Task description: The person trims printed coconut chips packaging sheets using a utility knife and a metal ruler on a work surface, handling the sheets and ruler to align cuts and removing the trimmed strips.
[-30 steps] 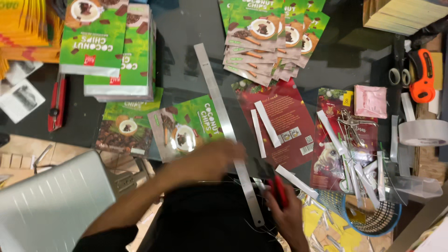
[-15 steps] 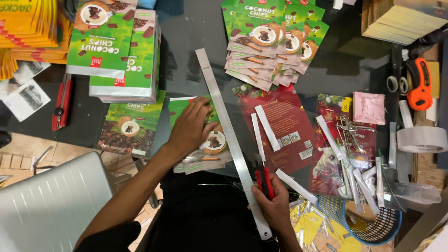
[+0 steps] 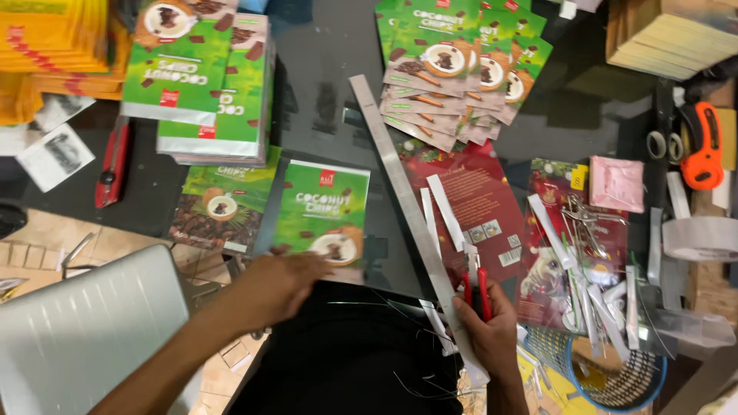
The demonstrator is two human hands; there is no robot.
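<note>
My left hand (image 3: 280, 284) rests with its fingers on the near edge of a green snack pouch (image 3: 323, 211) lying flat on the dark table, just left of a long steel ruler (image 3: 400, 196). My right hand (image 3: 486, 327) is closed around a red-handled cutter (image 3: 475, 280) at the ruler's near end, blade pointing away from me. A red printed pouch (image 3: 469, 204) with white paper strips on it lies right of the ruler.
Stacks of green pouches (image 3: 207, 84) stand at the back left, a fanned pile (image 3: 461, 65) at the back middle. Yellow packets (image 3: 54, 46) far left. Tape rolls (image 3: 699, 238), an orange tool (image 3: 703, 146), a basket (image 3: 615, 376) and clips crowd the right. A grey chair (image 3: 84, 330) is lower left.
My left hand has slid back toward me from the top of the green pouch to its near edge, uncovering its printed face. My right hand holds the cutter in about the same place.
</note>
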